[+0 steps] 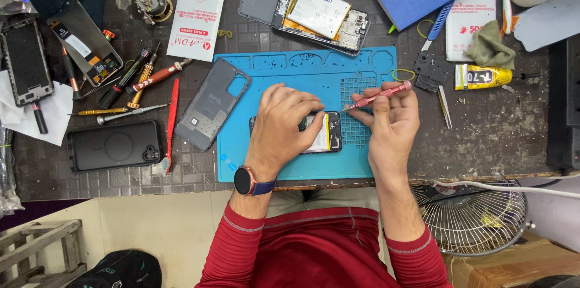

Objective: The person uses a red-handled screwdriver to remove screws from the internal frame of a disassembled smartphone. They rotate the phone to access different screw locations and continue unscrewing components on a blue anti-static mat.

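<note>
At centre frame, on the blue mat (362, 161), our left hand (281, 125) presses flat on the opened phone (326, 134) while our right hand (393, 122) pinches the pink screwdriver (377, 96), apparently mid-unscrewing; next, seat its tip squarely.

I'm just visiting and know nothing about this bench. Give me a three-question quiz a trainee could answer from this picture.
1. True or false: the opened phone under the hands lies on the blue silicone work mat.
2. Which hand holds the slim pink screwdriver?
A. left hand
B. right hand
C. neither
3. Fill in: the loose dark grey phone back cover lies at the mat's ____ edge, as the person sees it.

Key
1. True.
2. B; the left hand rests on the phone.
3. Left; it overlaps the mat's edge, beside the red-handled tool.
</note>
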